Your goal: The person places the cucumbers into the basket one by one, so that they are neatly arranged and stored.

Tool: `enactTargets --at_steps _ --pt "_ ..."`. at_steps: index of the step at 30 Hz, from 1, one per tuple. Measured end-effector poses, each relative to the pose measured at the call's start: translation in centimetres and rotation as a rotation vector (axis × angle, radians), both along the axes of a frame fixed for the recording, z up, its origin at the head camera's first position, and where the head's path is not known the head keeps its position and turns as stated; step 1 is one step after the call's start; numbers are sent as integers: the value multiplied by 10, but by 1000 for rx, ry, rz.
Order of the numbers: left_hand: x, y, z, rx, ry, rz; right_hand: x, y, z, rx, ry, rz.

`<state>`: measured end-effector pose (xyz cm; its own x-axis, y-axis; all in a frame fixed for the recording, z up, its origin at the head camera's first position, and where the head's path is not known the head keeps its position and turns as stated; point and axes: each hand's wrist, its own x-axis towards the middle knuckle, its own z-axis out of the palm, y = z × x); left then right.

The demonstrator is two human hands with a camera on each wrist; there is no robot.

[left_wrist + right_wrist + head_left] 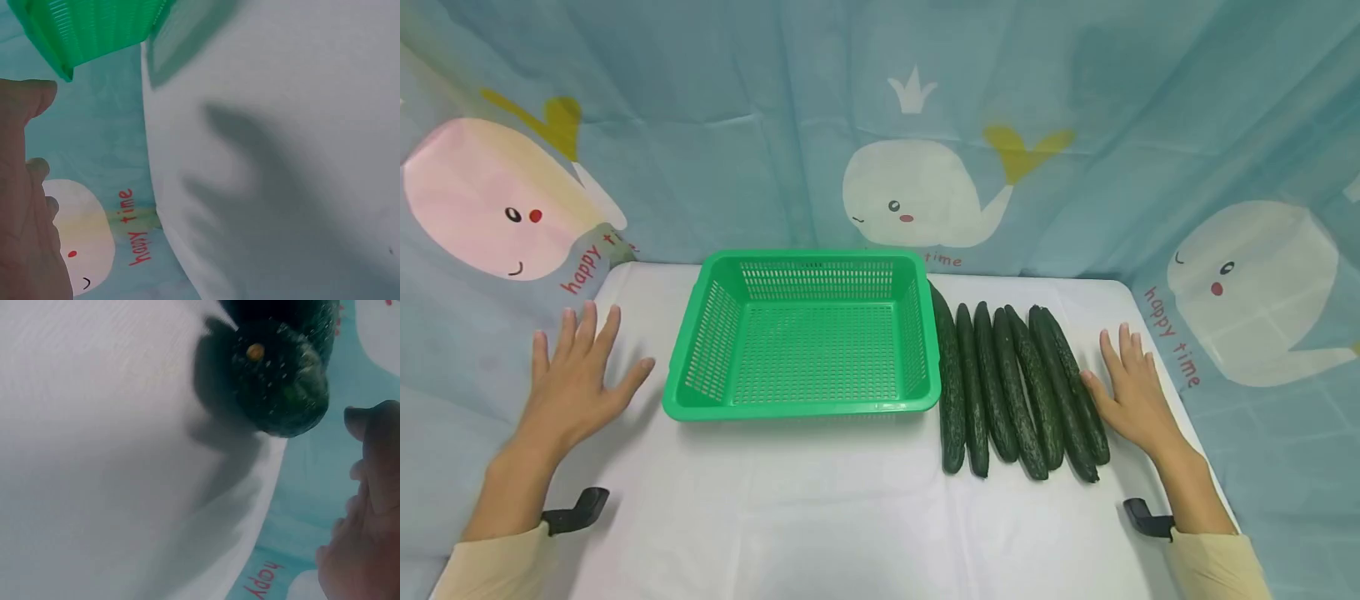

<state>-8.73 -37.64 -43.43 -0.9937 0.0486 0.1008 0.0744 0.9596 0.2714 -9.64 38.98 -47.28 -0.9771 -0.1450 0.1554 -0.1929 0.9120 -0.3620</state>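
My left hand (pixel 574 379) hovers over the table's left side, fingers spread and thumb toward the green plastic basket (pixel 801 410), holding nothing. In the left wrist view that hand (pixel 28 200) casts a shadow on the white cloth, and a corner of the basket (pixel 94 31) shows above it. Several dark green cucumbers (pixel 1011 392) lie side by side, right of the basket. Just right of them is my right hand (pixel 1133 396), its fingers extended and nothing in its grasp. The right wrist view shows this hand (pixel 369 506) beside a cucumber's end (pixel 281 381).
A white cloth (pixel 820 517) covers the table. Blue curtains (pixel 737 167) printed with whales hang behind it and along both sides. The basket's slotted floor shows bare, and its right rim stands close against the leftmost cucumber.
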Motion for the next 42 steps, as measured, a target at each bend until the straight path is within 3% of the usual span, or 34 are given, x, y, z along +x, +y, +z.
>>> enactTargets --at_steps 6,12,16,24,27,31,36,42 --pt "-5 4 5 33 2 -2 3 -11 8 -60 -54 16" --pt "-14 13 8 146 0 -50 6 -21 17 -102 -113 35" --pt "-18 20 6 225 -37 -74 12 -26 19 -106 -125 38" --pt "-19 33 7 395 -127 -64 18 -34 21 -89 -191 -4" --pt "-20 39 8 460 -131 -73 20 -37 22 -87 -206 -8" --pt "-21 49 7 607 -142 -102 20 -39 22 -66 -193 -3" --pt "-24 56 5 804 -227 -95 18 -38 22 -31 -211 -49" --pt "-29 58 2 829 -295 -59 16 -34 18 -11 -228 -83"
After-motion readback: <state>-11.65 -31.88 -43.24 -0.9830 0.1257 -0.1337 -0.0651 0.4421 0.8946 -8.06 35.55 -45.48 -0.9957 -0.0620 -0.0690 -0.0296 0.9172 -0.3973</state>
